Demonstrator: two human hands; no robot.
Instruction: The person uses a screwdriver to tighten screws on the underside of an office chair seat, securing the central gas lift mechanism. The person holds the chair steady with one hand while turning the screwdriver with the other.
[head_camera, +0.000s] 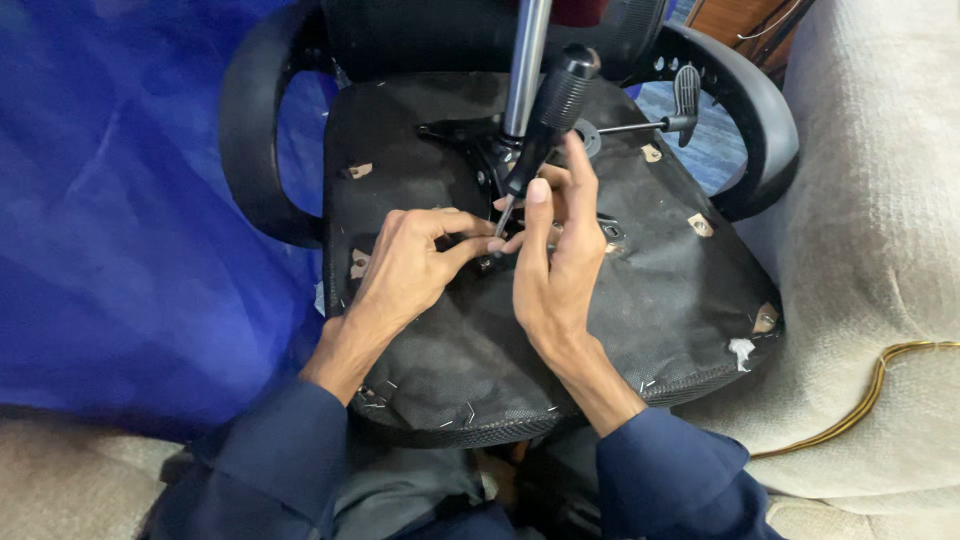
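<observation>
Gripping black-handled screwdriver (545, 115) in right hand (555, 265), fingers clamped, tip at centre of upturned chair seat (660, 290). Pinching beside tip with left hand (410, 265). Resting clear of seat edges, armrests (250, 130) flanking.

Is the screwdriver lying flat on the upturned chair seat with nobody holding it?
No, the right hand grips the black-handled screwdriver, tilted, tip down near the left hand on the seat underside.

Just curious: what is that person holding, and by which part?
The right hand holds a screwdriver low on its black handle; the left hand pinches near its tip.
</observation>
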